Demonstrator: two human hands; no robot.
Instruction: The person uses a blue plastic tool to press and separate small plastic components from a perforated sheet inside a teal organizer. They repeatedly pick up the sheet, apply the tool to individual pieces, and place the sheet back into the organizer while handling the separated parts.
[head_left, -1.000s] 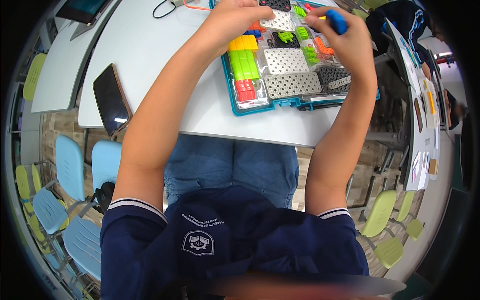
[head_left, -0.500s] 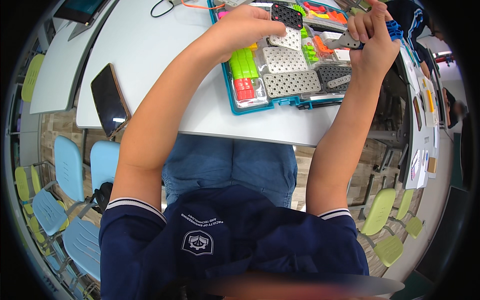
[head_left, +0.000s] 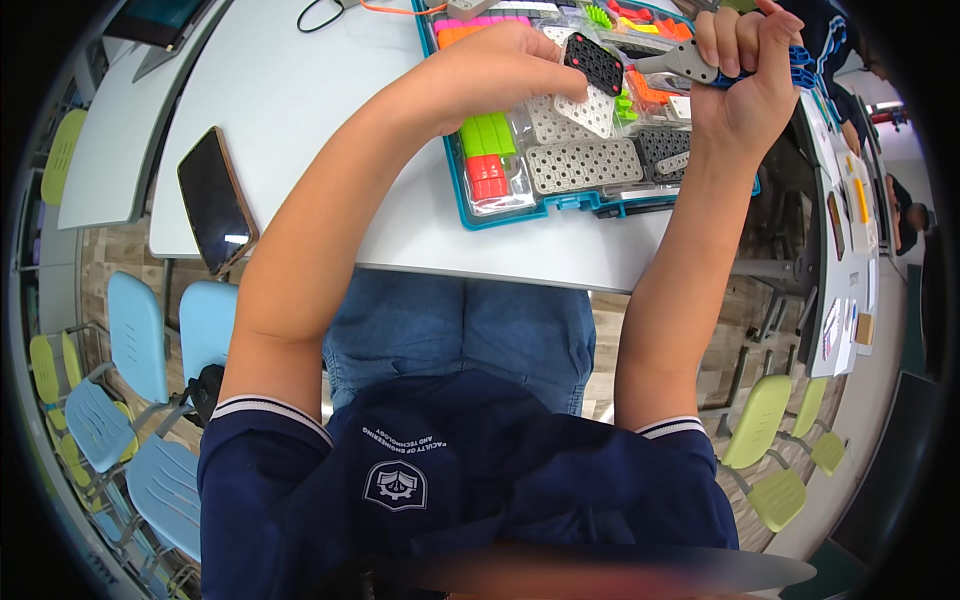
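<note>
Over the parts case (head_left: 548, 212), my left hand (head_left: 500, 72) is closed on a black perforated plate (head_left: 597, 58) with red pins at its corners. A white perforated plate (head_left: 590, 112) sits under that hand's thumb, against the black one; how the two join is hidden. Closed around the blue handles of a pair of grey-jawed pliers (head_left: 690, 62) is my right hand (head_left: 745, 65). The pliers point left, and their tip is close to the black plate's right edge; I cannot tell if they touch. Grey perforated plates (head_left: 585, 165) lie in the case below.
Green blocks (head_left: 487, 133) and red blocks (head_left: 487, 176) fill the case's left side. A phone (head_left: 215, 200) lies at the white table's (head_left: 400, 238) left edge. An orange cable (head_left: 400, 10) runs behind the case. Blue chairs (head_left: 138, 335) stand to the left, and another person (head_left: 820, 30) is at far right.
My left hand has moved slightly right and down with the plates, which have tilted. The pliers have swung up and level, their tip now nearer the black plate.
</note>
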